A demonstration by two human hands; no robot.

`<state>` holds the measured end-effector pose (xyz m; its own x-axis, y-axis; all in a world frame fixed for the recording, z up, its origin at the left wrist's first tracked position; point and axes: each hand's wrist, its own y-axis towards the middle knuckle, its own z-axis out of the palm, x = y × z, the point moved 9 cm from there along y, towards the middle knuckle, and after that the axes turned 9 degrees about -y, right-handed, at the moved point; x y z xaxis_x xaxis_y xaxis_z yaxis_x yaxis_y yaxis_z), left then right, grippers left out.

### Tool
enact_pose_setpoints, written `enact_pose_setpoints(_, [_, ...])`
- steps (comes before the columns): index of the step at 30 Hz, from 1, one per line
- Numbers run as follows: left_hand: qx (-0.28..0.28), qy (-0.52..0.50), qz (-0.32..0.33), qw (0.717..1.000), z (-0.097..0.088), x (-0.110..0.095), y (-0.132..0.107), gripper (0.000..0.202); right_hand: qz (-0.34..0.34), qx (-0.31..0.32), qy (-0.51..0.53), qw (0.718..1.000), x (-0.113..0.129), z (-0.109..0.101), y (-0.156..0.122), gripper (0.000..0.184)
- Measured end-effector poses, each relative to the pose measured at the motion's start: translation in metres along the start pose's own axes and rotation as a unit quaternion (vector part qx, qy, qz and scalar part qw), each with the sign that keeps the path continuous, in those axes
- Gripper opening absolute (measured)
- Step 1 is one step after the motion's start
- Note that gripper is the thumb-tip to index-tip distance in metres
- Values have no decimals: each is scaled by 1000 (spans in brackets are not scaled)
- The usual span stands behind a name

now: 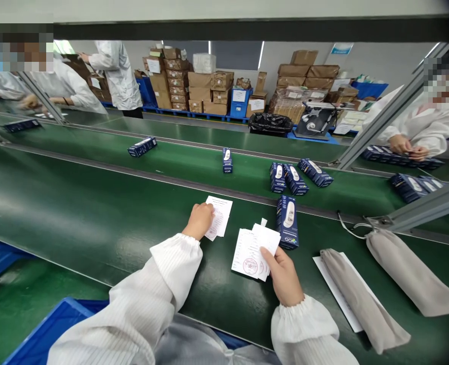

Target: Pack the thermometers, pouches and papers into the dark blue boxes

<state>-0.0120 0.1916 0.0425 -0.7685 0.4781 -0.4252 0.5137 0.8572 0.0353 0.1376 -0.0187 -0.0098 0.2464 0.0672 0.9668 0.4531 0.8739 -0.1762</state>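
Green conveyor belts (pixel 75 213) run across a packing hall, with stacked cardboard cartons (pixel 209 91) at the back wall.

At the near belt, the person's left hand (pixel 199 220) curls its fingers down over a white printed leaflet (pixel 219 217). The fingertips themselves are hidden behind the knuckles, so how tightly they pinch the paper cannot be told; the leaflet's far end lies flat on the belt. The right hand (pixel 283 276) holds a small fan of white printed sheets (pixel 252 251), its thumb pressed on top near a red round stamp and the other fingers tucked out of sight beneath. The print on all the papers is too small to read. Both wrists wear white striped sleeves with gathered cuffs.

Just beyond the sheets, touching their upper right edge, a dark blue product box (pixel 287 221) lies on the belt. To the right lie two grey cloth pouches (pixel 361 299), the nearer one resting on a white sheet that it partly hides, the farther one with a drawstring at its top.

On the next belt, three more blue boxes (pixel 295 177) sit close together, with single ones further left. A blue crate (pixel 53 329) is cut off at the lower left corner.

Other people in white coats work at the far left and right; their faces are blurred out. The one on the right has both hands (pixel 409 147) on a row of blue boxes.
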Motion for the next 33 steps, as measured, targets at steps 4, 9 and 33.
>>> enact_pose_setpoints(4, [48,22,-40,998,3,4,12,22,-5,10,1,1000,-4,-1,-1,47])
enact_pose_setpoints(9, [88,39,-85,992,5,3,19,26,-15,19,-1,1000,0,-3,-3,47])
enact_pose_setpoints(33, [-51,-159,-107,980,-3,13,8,26,-58,44,13,997,13,0,-8,43])
